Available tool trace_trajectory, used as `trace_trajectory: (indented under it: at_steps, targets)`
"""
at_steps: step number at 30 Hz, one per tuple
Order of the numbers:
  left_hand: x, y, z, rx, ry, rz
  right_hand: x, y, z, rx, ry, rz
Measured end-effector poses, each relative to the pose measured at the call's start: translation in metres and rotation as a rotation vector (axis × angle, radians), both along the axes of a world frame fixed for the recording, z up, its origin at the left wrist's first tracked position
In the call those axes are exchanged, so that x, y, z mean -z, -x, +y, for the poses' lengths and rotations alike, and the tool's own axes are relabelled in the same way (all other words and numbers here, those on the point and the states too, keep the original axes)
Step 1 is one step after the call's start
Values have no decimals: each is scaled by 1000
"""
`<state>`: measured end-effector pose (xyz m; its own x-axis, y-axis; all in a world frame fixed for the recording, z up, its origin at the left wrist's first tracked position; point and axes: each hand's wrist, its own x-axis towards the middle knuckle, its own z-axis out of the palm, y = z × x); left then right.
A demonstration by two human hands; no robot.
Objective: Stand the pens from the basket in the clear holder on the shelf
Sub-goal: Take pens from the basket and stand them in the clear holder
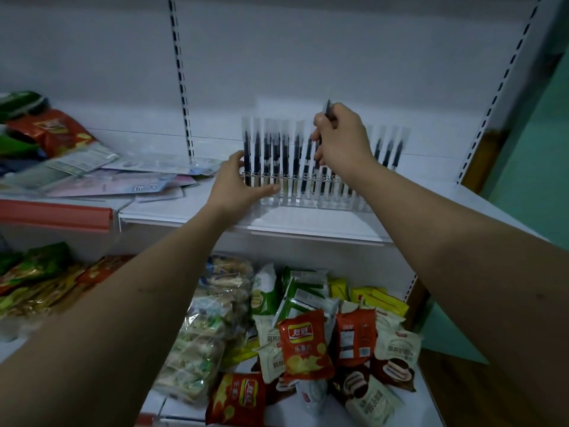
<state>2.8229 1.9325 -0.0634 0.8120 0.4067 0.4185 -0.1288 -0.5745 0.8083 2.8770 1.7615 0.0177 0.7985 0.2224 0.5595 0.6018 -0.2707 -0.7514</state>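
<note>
Right hand (341, 140) pinches one pen (327, 109) above the holder's (308, 192) middle; left hand (237, 183), open-fingered, steadies its left end. Best lower it straight into a free slot, holder braced.

Two bare forearms come into view from the lower corners, with no sleeves, cuffs or gloves on either one as far as the frame shows. The left hand (237, 183) wears no ring, watch or bracelet, and its wrist is plain. The right hand (341, 137) is likewise free of rings or bands, its wrist uncovered. Both forearms look smooth and broad near the camera, narrowing toward the wrists through the wide-angle lens. A few small dark specks dot the left forearm, and one shows on the right forearm. The light is dim, so the fingernails cannot be made out.
</note>
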Motion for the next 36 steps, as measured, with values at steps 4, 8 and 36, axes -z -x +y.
trace_trajectory:
  at_steps: [4,8,36]
  targets:
    - [0,-2,2,-26,5,-15,-4,-3,5,28,15,-23]
    - [1,0,-1,-32,0,-14,-3,0,9,6,13,23]
    - [0,4,-3,-45,-28,-16,19,14,13,239,469,123]
